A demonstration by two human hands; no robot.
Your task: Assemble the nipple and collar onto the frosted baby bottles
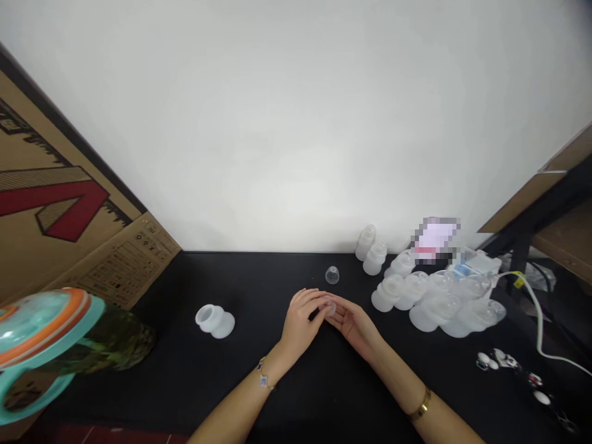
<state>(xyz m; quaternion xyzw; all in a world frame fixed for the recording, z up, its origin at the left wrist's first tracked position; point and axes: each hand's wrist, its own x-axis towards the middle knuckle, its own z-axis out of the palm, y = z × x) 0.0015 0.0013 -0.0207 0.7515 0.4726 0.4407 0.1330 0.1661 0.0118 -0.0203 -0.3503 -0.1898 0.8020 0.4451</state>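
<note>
Left hand [300, 319] pinches a small translucent piece [330, 306]; right hand's [354, 324] fingers curl beside it, grip unclear; likely light, slippery, best held by its edge.

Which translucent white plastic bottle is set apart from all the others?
The open-mouthed white plastic bottle on the black tabletop, left of the left hand; the other white bottles are gathered on the right side.

A jug [121, 342] is standing beside a cardboard box [124, 259]; a white cable [540, 320] is curving past a beaded strap [534, 380].
</note>
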